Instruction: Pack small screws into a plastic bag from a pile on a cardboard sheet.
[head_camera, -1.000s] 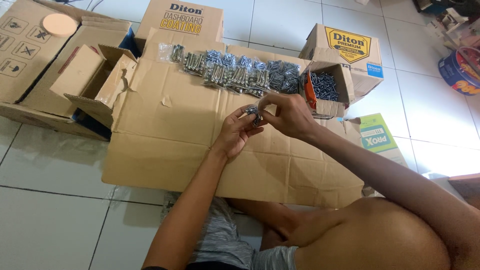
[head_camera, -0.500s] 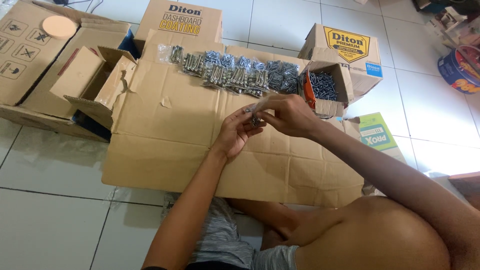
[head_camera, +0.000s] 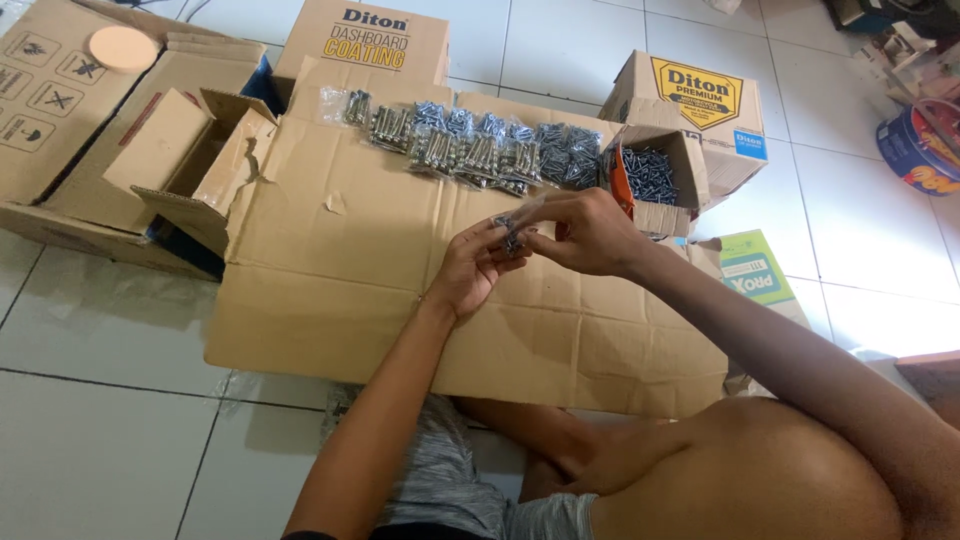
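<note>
Now we pack screws into a little clear bag, up over the flat cardboard sheet (head_camera: 400, 300).

Our left hand (head_camera: 470, 275) and right hand (head_camera: 590, 235) meet, and the fingers of both pinch the small bag of screws (head_camera: 510, 235) between them. We think we are filling or closing it, but it is too small to tell. Next we need a steady pinch so nothing spills. Filled bags (head_camera: 480, 150) lie in a row behind, beside the open box of loose screws (head_camera: 650, 175).
</note>
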